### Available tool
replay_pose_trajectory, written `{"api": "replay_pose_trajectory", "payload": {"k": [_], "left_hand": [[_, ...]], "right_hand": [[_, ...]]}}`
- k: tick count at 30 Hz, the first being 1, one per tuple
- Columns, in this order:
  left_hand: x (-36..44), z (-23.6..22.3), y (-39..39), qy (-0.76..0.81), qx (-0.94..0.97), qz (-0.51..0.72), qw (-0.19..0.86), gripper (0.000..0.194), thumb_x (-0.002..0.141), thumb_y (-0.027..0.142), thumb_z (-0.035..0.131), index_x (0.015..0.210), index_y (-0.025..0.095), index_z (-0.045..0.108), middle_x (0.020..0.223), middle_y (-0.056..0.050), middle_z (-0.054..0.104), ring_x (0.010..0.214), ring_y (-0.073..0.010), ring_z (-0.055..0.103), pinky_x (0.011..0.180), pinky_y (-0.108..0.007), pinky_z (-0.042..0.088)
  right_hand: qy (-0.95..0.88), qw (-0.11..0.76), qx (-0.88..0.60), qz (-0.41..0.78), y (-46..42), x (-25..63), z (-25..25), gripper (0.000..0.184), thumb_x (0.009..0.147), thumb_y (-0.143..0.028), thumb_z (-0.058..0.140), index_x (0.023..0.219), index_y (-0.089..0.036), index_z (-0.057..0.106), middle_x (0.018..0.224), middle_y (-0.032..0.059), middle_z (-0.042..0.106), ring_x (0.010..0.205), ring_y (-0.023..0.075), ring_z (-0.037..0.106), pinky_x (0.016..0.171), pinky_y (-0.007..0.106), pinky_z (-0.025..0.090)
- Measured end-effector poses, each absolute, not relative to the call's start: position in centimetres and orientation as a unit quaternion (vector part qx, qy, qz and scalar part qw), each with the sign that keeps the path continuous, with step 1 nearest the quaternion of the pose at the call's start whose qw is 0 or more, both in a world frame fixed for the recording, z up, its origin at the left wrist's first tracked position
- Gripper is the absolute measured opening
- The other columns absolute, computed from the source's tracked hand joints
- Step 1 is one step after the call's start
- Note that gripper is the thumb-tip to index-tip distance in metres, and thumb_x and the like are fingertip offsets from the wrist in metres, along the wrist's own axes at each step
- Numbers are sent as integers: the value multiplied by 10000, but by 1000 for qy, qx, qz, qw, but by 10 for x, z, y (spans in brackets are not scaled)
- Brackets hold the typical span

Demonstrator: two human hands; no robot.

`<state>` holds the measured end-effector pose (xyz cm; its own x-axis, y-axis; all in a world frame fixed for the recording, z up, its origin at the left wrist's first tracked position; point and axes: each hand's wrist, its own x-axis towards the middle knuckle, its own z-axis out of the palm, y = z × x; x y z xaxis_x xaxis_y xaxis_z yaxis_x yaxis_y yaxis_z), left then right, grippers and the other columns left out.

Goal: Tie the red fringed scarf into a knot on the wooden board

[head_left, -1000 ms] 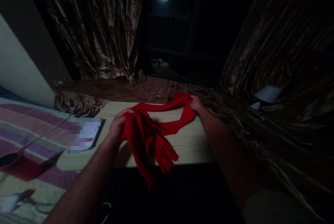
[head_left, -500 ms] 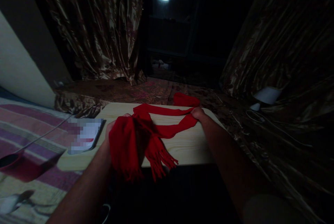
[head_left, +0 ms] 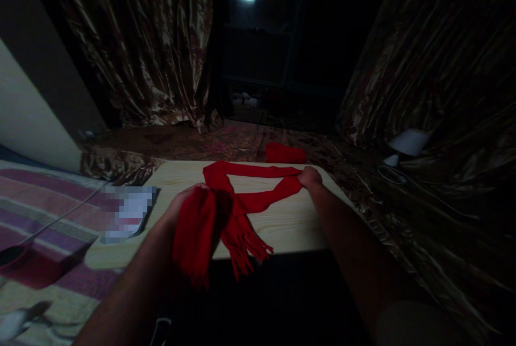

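Observation:
A red fringed scarf [head_left: 264, 201] lies looped across the pale wooden table [head_left: 290, 228]. My right hand [head_left: 310, 177] is closed on the loop's right end. Near the table's left front, my left hand [head_left: 183, 201] grips one fringed end, which hangs down over the front edge; the scarf hides most of those fingers. The other fringed end droops over the edge beside it. Another red knitted piece [head_left: 285, 152], its kind unclear, sits behind the table's far edge.
On the table's left lies a flat item with a blurred-out cover [head_left: 131, 211]. A striped bed cover [head_left: 48, 206] with a red container [head_left: 38, 268] is at the left. A white lamp [head_left: 409, 143] with a cord stands at the right, near long curtains [head_left: 173, 45].
My left hand has raised the fringed end slightly and drawn it a little away from the loop. The right hand keeps its grip. The view has shifted slightly.

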<state>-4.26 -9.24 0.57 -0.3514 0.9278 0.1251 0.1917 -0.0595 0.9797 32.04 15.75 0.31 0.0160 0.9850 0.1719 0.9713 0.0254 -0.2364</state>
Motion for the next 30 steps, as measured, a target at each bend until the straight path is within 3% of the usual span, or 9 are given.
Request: {"api": "replay_pose_trajectory", "payload": {"k": [4,8,11,13,16,19,24,26,30], "left_hand": [[-44,14,-65,662,480,499,285,215,576,269,582,767,215,664,593,-7,631,500,-169,526,509,-266,409],[-52,22,-39,625,614,412,250,166,504,208,587,624,213,703,686,-42,705,632,-200,607,614,-264,450],[-58,34,-21,630,612,346,329,125,559,275,619,604,197,706,645,-57,697,602,-217,600,589,-279,438],[-62,40,-6,696,566,352,266,186,647,355,609,620,191,693,634,-75,685,596,-226,596,572,-283,418],[-69,37,20,763,564,302,91,228,675,373,660,790,186,721,752,-114,719,681,-254,642,618,-284,421],[-78,23,43,760,610,222,38,390,679,367,693,1027,195,719,942,-143,746,811,-269,685,671,-270,434],[-92,7,70,751,648,104,67,527,724,462,681,1199,235,664,1080,-117,746,939,-271,694,711,-266,453],[-95,6,76,763,639,75,59,502,762,493,639,1196,242,661,1086,-117,745,940,-275,695,708,-277,458],[-98,2,86,773,629,66,54,374,771,454,621,1073,243,684,1019,-97,752,892,-258,694,687,-266,454]], "right_hand": [[-734,141,-664,-17,161,317,-1,557,813,-176,587,1369,-151,577,1191,184,695,1026,251,687,840,292,513],[-757,120,-642,10,164,312,-3,504,833,-132,520,1312,-208,657,1238,120,703,1095,238,669,901,275,491],[-738,118,-664,29,166,314,-2,446,867,-139,477,1236,-224,713,1233,95,711,1105,239,665,925,282,486],[-751,113,-651,12,166,317,-1,471,878,-147,491,1304,-223,675,1299,102,676,1163,234,633,980,282,460],[-812,93,-574,-54,163,319,-1,547,886,-204,569,1433,-223,567,1478,134,525,1308,252,517,1103,310,370],[-839,56,-532,-95,161,313,0,557,910,-270,584,1464,-272,528,1547,139,429,1322,289,493,1095,357,385],[-817,-23,-572,-73,163,299,6,501,974,-203,403,1458,-249,525,1238,181,676,1080,289,666,909,380,499],[-807,7,-589,-52,168,297,7,498,963,-163,388,1425,-221,563,1165,178,714,1049,282,682,909,377,500],[-771,202,-603,41,182,299,2,516,896,-102,423,1358,-193,634,1224,118,716,1043,221,685,942,304,498]]}}
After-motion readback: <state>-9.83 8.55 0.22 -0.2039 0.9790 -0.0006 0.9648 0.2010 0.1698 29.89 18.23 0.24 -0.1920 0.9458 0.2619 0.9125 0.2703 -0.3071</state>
